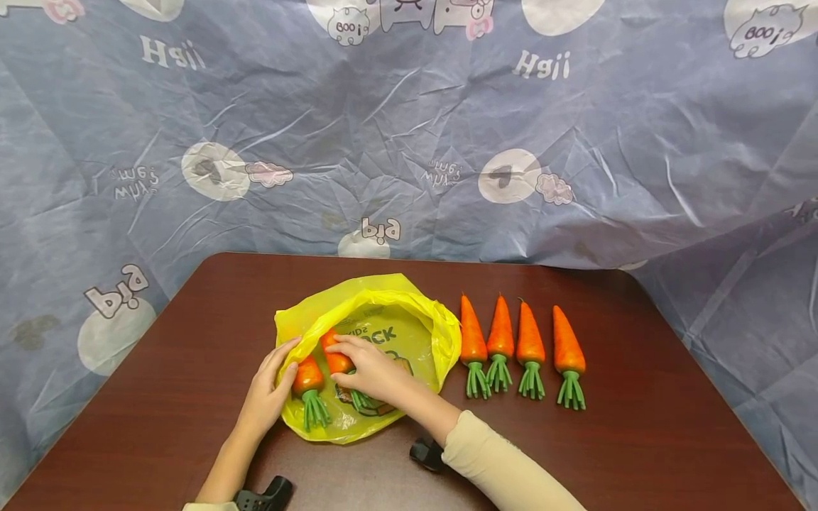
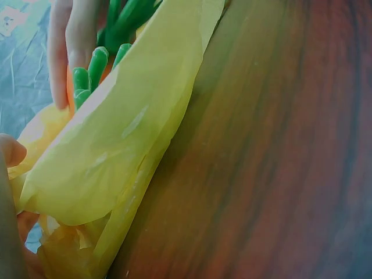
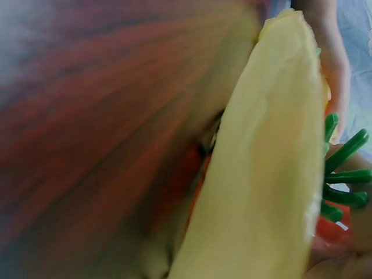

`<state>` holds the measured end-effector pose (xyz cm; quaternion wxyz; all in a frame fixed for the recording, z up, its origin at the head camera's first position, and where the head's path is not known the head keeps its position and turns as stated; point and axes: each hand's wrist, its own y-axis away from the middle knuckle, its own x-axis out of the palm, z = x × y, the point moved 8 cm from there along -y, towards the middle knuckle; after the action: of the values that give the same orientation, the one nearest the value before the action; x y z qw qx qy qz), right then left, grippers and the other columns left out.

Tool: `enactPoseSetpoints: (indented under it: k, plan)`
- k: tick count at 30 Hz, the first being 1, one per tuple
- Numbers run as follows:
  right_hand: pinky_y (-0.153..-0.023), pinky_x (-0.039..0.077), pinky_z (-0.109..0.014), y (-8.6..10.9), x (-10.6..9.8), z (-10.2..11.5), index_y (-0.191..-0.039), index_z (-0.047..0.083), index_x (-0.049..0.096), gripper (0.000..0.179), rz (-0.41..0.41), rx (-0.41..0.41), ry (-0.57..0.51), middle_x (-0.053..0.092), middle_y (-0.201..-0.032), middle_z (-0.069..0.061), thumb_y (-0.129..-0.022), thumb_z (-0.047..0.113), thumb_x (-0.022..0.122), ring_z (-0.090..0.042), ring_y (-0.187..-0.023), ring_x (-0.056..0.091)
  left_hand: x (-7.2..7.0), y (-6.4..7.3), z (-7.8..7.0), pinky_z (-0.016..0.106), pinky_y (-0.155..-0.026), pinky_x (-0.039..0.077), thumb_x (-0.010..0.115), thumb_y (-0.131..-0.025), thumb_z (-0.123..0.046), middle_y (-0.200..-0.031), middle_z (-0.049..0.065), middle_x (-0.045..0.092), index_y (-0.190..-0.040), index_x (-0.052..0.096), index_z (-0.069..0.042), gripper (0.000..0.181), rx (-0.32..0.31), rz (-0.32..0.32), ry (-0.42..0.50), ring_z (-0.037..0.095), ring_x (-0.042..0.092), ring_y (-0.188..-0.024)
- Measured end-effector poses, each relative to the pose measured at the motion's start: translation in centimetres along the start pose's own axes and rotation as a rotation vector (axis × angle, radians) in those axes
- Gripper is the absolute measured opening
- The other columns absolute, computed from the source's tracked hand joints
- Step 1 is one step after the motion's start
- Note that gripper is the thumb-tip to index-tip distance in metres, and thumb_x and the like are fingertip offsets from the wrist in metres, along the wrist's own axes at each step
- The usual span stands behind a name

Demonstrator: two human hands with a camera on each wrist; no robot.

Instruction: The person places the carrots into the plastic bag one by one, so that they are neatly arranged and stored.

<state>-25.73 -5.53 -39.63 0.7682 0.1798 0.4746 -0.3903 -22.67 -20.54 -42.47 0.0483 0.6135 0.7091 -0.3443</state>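
Inside yellow bag (image 1: pixel 450 333), orange carrots (image 1: pixel 308 375), green-stemmed

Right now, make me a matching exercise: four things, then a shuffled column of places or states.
1. Left hand
2. Right hand
3. Yellow plastic bag
4. Four toy carrots in a row

A. On the brown table, right of the bag
B. Holding the bag's left rim
C. Lying open
D. Gripping a toy carrot inside the bag

Pairs: 1-B, 2-D, 3-C, 4-A.
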Motion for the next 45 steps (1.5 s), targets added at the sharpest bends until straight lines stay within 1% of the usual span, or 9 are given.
enactPoseSetpoints:
  k: [6,9,18,23,27,32,36,40,45]
  plan:
    - [-0.1,0.041,-0.036,-1.4,1.1,-0.3,-0.128,0.018,0.052,0.044,0.008,0.028,-0.06,0.042,-0.14,-0.004,-0.086,0.03,0.061,-0.022,-0.126,0.043,0.1,0.1,0.3,0.057,-0.097,0.031,0.049,-0.094,-0.015,-0.134,0.014,0.046,-0.131,0.048,-0.016,0.037,-0.019,0.007,-0.002,0.028,0.038,-0.122]
    - [-0.1,0.041,-0.036,-1.9,1.5,-0.2,-0.128,0.017,0.052,0.045,0.018,0.039,-0.063,0.042,-0.14,-0.005,-0.086,0.032,0.061,-0.022,-0.126,0.044,0.0,0.0,0.4,0.057,-0.097,0.031,0.049,-0.094,-0.016,-0.134,0.014,0.046,-0.131,0.048,-0.016,0.037,-0.023,0.006,-0.006,0.028,0.038,-0.122]
    - [-0.1,0.041,-0.033,-2.6,2.3,-0.1,-0.126,0.015,0.053,0.045,0.019,0.041,-0.044,0.046,-0.136,-0.005,-0.086,0.031,0.062,-0.019,-0.124,0.045,-0.3,-0.1,0.2,0.048,-0.098,0.031,0.05,-0.093,-0.017,-0.134,0.009,0.047,-0.131,0.048,-0.019,0.038,-0.036,0.0,-0.035,0.016,0.037,-0.122]
    - [-0.098,0.042,-0.029,-2.5,2.6,0.2,-0.125,0.012,0.053,0.044,0.018,0.011,-0.057,0.046,-0.133,-0.006,-0.085,0.028,0.063,-0.018,-0.121,0.047,-0.3,0.1,0.2,0.049,-0.098,0.031,0.049,-0.094,-0.017,-0.134,0.009,0.047,-0.131,0.048,-0.019,0.038,-0.037,-0.001,-0.033,0.012,0.036,-0.122]
    - [-0.095,0.043,-0.027,-2.4,2.7,0.2,-0.125,0.011,0.052,0.044,0.021,0.01,-0.083,0.045,-0.134,-0.006,-0.085,0.026,0.064,-0.018,-0.119,0.048,-0.3,0.1,0.2,0.053,-0.098,0.031,0.05,-0.093,-0.016,-0.134,0.01,0.047,-0.131,0.048,-0.018,0.038,-0.025,-0.001,-0.013,0.011,0.036,-0.122]
    - [-0.102,0.039,-0.035,-2.1,3.0,0.1,-0.13,0.012,0.048,0.05,0.072,0.013,-0.072,0.038,-0.142,-0.008,-0.085,0.027,0.064,-0.022,-0.129,0.038,-0.2,0.1,0.2,0.054,-0.098,0.032,0.05,-0.093,-0.016,-0.134,0.01,0.047,-0.131,0.048,-0.018,0.038,-0.024,-0.001,-0.002,0.009,0.035,-0.122]
    - [-0.105,0.034,-0.041,-1.9,3.0,-0.1,-0.135,0.016,0.043,0.056,0.119,0.029,-0.056,0.032,-0.147,-0.006,-0.085,0.033,0.062,-0.023,-0.135,0.029,-0.1,0.1,0.3,0.055,-0.098,0.032,0.05,-0.093,-0.016,-0.135,0.01,0.046,-0.131,0.048,-0.018,0.038,-0.028,0.001,-0.003,0.013,0.036,-0.122]
    - [-0.105,0.034,-0.042,-1.5,2.7,-0.3,-0.137,0.019,0.04,0.057,0.13,0.042,-0.059,0.03,-0.148,-0.004,-0.086,0.035,0.06,-0.022,-0.136,0.028,0.0,0.1,0.3,0.056,-0.098,0.032,0.049,-0.093,-0.017,-0.135,0.011,0.046,-0.131,0.047,-0.018,0.038,-0.029,0.007,-0.006,0.018,0.036,-0.122]
    - [-0.104,0.035,-0.043,-0.9,1.8,-0.3,-0.137,0.02,0.04,0.054,0.124,0.038,-0.075,0.03,-0.148,-0.003,-0.088,0.033,0.058,-0.022,-0.135,0.03,0.1,0.1,0.3,0.051,-0.098,0.032,0.049,-0.094,-0.017,-0.134,0.009,0.047,-0.132,0.047,-0.019,0.038,-0.036,0.009,-0.028,0.012,0.036,-0.122]
